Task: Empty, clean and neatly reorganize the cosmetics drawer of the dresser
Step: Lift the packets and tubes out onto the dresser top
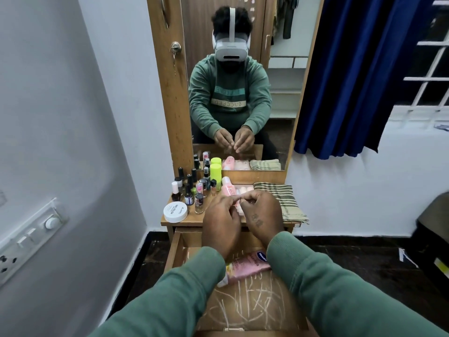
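Note:
The dresser drawer (179, 251) is pulled open below me, and its wooden bottom is covered in white scratch marks. A pink lotion tube (247, 265) lies across it. My left hand (220, 224) and my right hand (263, 215) are raised over the drawer's back edge. Their curled fingertips meet and pinch a small item (233, 200), mostly hidden by the fingers. The mirror shows the same pinch from the front. On the dresser top (194, 221) stand several nail polish bottles (192, 190), a white round jar (175, 211), a neon green bottle (215, 172) and a pink bottle (227, 186).
A folded checked cloth (281, 203) lies on the right of the dresser top. The mirror (243, 93) stands behind it in a wooden frame. A wall with a switch panel (31, 237) is at the left, and a blue curtain (352, 81) hangs at the right.

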`<state>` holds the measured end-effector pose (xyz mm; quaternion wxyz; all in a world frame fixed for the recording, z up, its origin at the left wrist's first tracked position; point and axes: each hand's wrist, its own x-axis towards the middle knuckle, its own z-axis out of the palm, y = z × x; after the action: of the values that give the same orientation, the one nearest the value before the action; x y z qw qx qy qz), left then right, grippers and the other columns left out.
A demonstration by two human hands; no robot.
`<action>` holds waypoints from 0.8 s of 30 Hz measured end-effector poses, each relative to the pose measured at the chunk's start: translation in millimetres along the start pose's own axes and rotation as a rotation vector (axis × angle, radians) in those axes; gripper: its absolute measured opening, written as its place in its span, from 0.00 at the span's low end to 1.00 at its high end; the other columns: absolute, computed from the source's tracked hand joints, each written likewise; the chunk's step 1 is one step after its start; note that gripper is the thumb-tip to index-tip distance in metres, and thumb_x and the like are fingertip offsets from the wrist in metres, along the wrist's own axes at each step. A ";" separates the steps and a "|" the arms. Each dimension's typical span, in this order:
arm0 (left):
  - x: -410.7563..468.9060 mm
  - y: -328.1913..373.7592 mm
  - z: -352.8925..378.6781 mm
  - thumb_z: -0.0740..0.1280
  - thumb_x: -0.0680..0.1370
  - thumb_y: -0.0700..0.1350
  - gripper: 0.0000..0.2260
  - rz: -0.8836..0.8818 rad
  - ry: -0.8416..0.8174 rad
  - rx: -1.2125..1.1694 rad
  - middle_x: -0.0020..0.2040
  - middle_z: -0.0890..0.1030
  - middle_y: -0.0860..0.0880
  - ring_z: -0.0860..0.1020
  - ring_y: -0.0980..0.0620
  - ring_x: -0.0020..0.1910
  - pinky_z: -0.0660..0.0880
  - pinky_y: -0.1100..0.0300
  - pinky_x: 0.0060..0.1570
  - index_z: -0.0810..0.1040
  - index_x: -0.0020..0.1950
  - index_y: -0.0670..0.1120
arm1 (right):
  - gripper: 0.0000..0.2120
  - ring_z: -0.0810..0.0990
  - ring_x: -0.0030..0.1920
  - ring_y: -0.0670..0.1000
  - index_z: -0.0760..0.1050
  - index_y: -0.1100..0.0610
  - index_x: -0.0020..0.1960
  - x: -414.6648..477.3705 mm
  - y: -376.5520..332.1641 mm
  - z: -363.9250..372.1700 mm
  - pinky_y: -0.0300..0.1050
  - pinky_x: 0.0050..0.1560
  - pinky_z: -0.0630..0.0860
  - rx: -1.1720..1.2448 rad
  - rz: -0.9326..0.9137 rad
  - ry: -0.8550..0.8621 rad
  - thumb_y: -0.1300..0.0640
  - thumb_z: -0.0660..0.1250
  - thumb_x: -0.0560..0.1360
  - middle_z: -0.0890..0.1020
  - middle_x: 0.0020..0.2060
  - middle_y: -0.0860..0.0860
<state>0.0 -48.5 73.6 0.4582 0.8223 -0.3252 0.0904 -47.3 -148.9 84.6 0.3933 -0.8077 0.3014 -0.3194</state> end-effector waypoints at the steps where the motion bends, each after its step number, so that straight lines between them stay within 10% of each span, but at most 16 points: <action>1: -6.7 1.3 -3.5 0.67 0.81 0.38 0.14 0.019 -0.010 -0.014 0.64 0.81 0.50 0.75 0.54 0.64 0.72 0.57 0.68 0.82 0.66 0.47 | 0.07 0.84 0.41 0.45 0.87 0.53 0.48 -6.6 0.7 -2.9 0.46 0.45 0.82 -0.011 -0.016 -0.018 0.60 0.70 0.77 0.86 0.40 0.45; 10: -74.5 -17.7 -6.5 0.70 0.77 0.36 0.10 -0.094 -0.233 -0.105 0.43 0.83 0.54 0.81 0.60 0.42 0.81 0.56 0.46 0.81 0.51 0.52 | 0.08 0.85 0.40 0.41 0.85 0.50 0.47 -76.3 41.2 -19.5 0.40 0.43 0.83 -0.102 -0.031 -0.288 0.59 0.68 0.78 0.86 0.39 0.45; 15: -97.2 -23.6 19.0 0.70 0.77 0.42 0.04 -0.548 -0.374 -0.327 0.41 0.84 0.42 0.84 0.44 0.39 0.83 0.48 0.41 0.76 0.45 0.43 | 0.08 0.85 0.44 0.43 0.85 0.50 0.50 -78.0 70.1 -16.2 0.46 0.52 0.83 -0.236 -0.036 -0.444 0.58 0.67 0.79 0.87 0.43 0.45; 18: -97.3 -13.6 27.1 0.65 0.79 0.36 0.05 -0.839 -0.597 -0.595 0.34 0.76 0.41 0.74 0.48 0.26 0.73 0.60 0.25 0.78 0.44 0.40 | 0.14 0.83 0.57 0.48 0.84 0.52 0.59 -63.1 76.2 -19.8 0.42 0.58 0.78 -0.314 -0.079 -0.484 0.61 0.63 0.80 0.86 0.56 0.49; 24: -92.7 -11.8 42.6 0.61 0.82 0.42 0.10 -1.224 -0.707 -0.729 0.43 0.82 0.39 0.82 0.44 0.41 0.81 0.52 0.52 0.79 0.50 0.37 | 0.16 0.79 0.65 0.54 0.80 0.53 0.66 -29.1 86.1 -12.3 0.40 0.60 0.72 -0.482 -0.147 -0.732 0.59 0.61 0.82 0.82 0.65 0.52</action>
<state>-70.7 -36.8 0.0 0.5365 0.6331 0.0491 -0.5558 -94.7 -176.7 11.1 0.2508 -0.9555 0.1499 0.0397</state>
